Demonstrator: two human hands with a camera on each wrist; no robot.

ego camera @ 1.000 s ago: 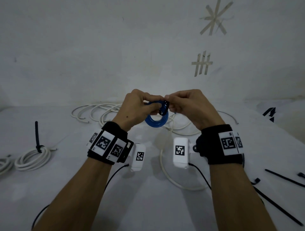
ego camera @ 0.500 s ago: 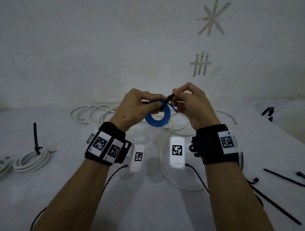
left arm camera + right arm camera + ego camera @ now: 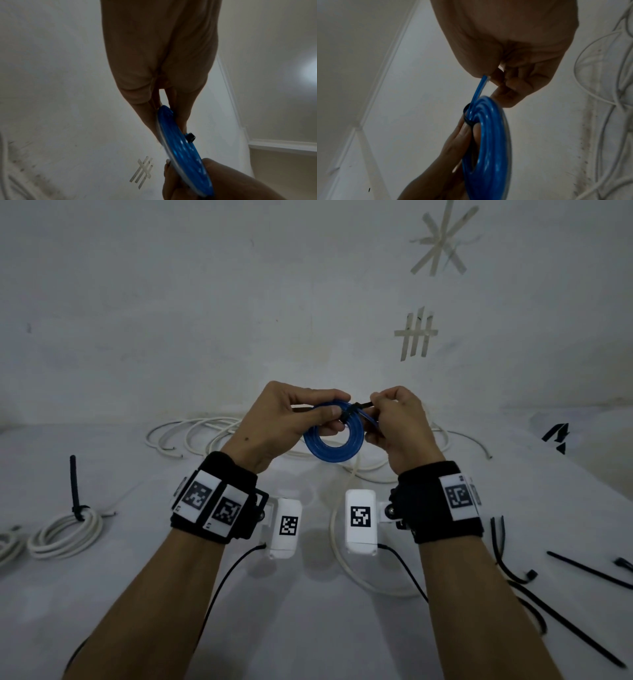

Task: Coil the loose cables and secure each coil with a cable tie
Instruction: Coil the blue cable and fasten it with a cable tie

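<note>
A small blue cable coil (image 3: 334, 440) is held up above the table between both hands. My left hand (image 3: 298, 419) grips its upper left side, thumb on the front and fingers behind. A black cable tie (image 3: 352, 410) is wrapped round the top of the coil. My right hand (image 3: 387, 416) pinches the tie's tail beside the coil. In the right wrist view the blue coil (image 3: 489, 142) has a loose blue end (image 3: 478, 89) running up into my right fingers, and the tie loop (image 3: 468, 119) circles the coil. The left wrist view shows the coil (image 3: 181, 150) edge-on with the tie head (image 3: 190, 137).
Loose white cable (image 3: 205, 436) sprawls at the back of the white table (image 3: 291, 628). A tied white coil (image 3: 65, 529) lies at the left, another at the far left edge. Several spare black cable ties (image 3: 565, 621) lie at the right. A white cable loop (image 3: 342, 563) lies under my wrists.
My right hand has shifted from working close against the coil's top to pinching the tie's tail and drawing it rightward. The coil has tilted a little; the left hand keeps its grip.
</note>
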